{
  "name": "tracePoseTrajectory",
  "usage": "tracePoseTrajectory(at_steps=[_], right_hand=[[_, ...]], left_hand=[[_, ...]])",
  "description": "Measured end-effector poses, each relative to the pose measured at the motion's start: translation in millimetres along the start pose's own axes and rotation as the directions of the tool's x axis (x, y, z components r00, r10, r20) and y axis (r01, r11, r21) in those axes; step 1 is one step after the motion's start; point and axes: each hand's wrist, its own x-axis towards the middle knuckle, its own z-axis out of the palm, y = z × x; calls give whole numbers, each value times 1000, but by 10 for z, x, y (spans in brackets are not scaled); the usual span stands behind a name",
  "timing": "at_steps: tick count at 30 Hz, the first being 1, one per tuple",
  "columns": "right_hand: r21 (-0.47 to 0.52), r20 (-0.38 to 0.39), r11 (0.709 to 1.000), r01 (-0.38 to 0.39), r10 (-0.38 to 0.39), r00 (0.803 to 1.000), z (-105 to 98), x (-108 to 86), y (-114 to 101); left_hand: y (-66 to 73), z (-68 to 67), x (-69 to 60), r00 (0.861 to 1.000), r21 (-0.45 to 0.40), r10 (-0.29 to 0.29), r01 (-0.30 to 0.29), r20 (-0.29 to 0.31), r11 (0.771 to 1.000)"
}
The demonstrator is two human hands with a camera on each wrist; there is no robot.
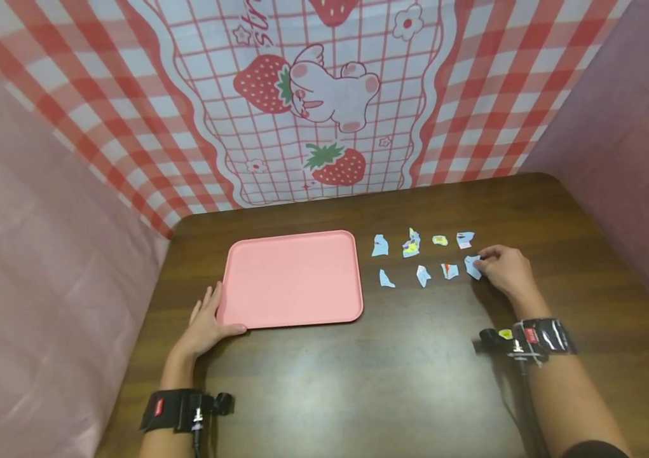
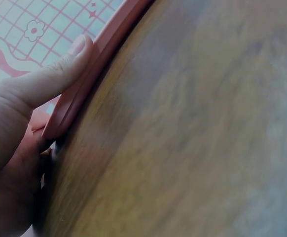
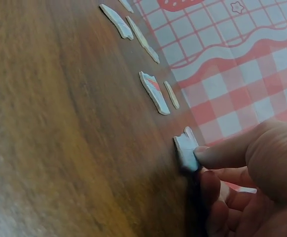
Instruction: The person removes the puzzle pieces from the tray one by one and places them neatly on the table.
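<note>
My right hand (image 1: 507, 270) pinches a flat, light blue puzzle piece (image 1: 473, 267) between thumb and fingers at the right end of the front row. In the right wrist view the thumb presses on this piece (image 3: 186, 150), low over the wood. My left hand (image 1: 205, 324) rests at the near left corner of a pink tray (image 1: 292, 280), fingers spread along its left side and thumb along its front edge. The left wrist view has the straight thumb (image 2: 59, 74) against the tray's rim (image 2: 77, 94); the other fingers are partly hidden there.
Several irregular printed pieces lie in two rows right of the tray, among them a light blue one (image 1: 380, 245), a yellow-and-purple one (image 1: 412, 245) and a red-marked one (image 1: 449, 271). Behind the brown table (image 1: 324, 394) hangs a strawberry-print cloth (image 1: 324, 95).
</note>
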Motion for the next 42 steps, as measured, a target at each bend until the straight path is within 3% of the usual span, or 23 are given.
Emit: tracePoseTrajectory(at_steps=[4,12,26,33,42], right_hand=[[-6,-4,1000,14,-14,1000,17,-15,-8],[5,-27,1000,4,-3,1000,30,-50,12],[-4,-32,1000,-21,21,999,26,-48,19],[86,-48,996,12,-8,999,43,-74,79],[102,-2,994,-31,32,999,-14,-68,94]], left_hand=[[-23,19,-29,1000,1,-14,14,10,1000],[-14,15,3,999,28,31,-32,8,999],[1,3,24,1000,9,-2,2,22,1000],[1,-46,13,1000,16,13,-13,18,1000],[41,-80,-6,991,-115,-113,120,65,986]])
